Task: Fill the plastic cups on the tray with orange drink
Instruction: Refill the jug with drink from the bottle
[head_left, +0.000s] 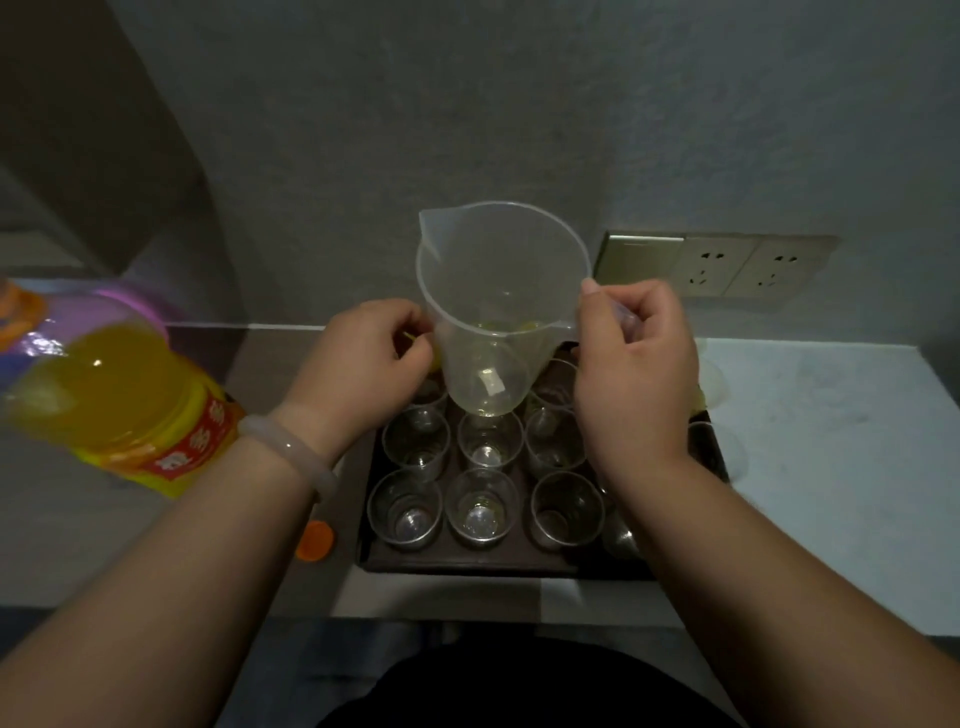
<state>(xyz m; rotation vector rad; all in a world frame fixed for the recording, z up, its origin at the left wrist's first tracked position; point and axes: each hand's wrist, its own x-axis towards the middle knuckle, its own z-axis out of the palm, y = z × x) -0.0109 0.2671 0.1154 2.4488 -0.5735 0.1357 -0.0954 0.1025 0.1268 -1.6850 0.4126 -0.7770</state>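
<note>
While the dark tray (467, 564) is sitting on the counter with its clear plastic cups (480, 506) standing mouth-up in rows, the person is holding a see-through measuring jug (498, 260) over its far half. Well left of the tray, the orange drink bottle (119, 395) is standing part full, its long axis leaning up and leftward in this wide view, its neck out of sight. Just off the tray's near left corner an orange cap (314, 540) is lying flat.

Over the tray's far left corner, the left hand (363, 364), a pale bangle (291, 447) on its wrist, is curling its fingers close against the jug's left wall; something yellow is showing at the fingertips, and whether they are gripping anything cannot be told. The jug's base is hanging right above the cups in the tray's middle column, while its long axis is running up and away toward the wall, with the spout (425, 221) pointing far-left, opposite the handle. Only a thin yellow trace is showing inside it.

Over the tray's right side, the right hand (634, 374) is pinching the handle between thumb and curled fingers, carrying the jug. Every cup in view is looking unfilled, so a refill probably comes first, and the bottle lies nearer the left hand. Beyond the tray's right end, wall sockets (743, 265) are showing.
</note>
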